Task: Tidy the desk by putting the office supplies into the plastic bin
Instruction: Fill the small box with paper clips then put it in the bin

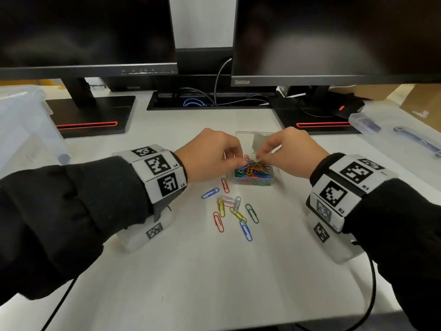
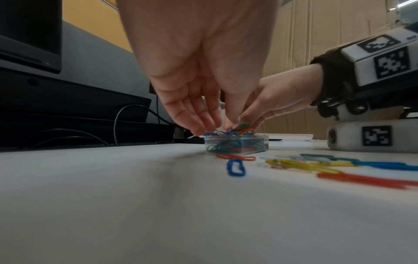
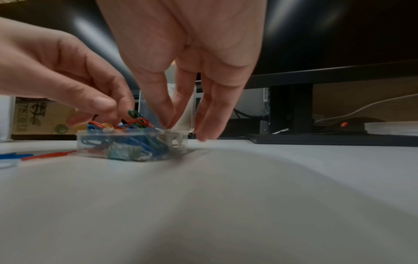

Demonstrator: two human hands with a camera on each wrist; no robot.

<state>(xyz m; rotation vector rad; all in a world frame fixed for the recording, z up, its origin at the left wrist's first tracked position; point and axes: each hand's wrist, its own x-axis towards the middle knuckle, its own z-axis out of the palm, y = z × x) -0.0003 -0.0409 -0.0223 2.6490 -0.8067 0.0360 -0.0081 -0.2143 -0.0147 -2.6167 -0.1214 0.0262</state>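
A small clear plastic box full of coloured paper clips sits mid-desk, its lid standing open behind it. Both hands meet over the heaped clips. My left hand comes in from the left, thumb and fingertips pinching clips on top of the pile. My right hand comes in from the right, thumb and forefinger pinched together at the pile's right side. Several loose clips lie on the desk just in front of the box. A large translucent plastic bin stands at the far left.
Two dark monitors on black stands line the back, with cables between them. At the right are a clear case, a flat clear lid with a pen and a mouse. The white desk stretches towards me.
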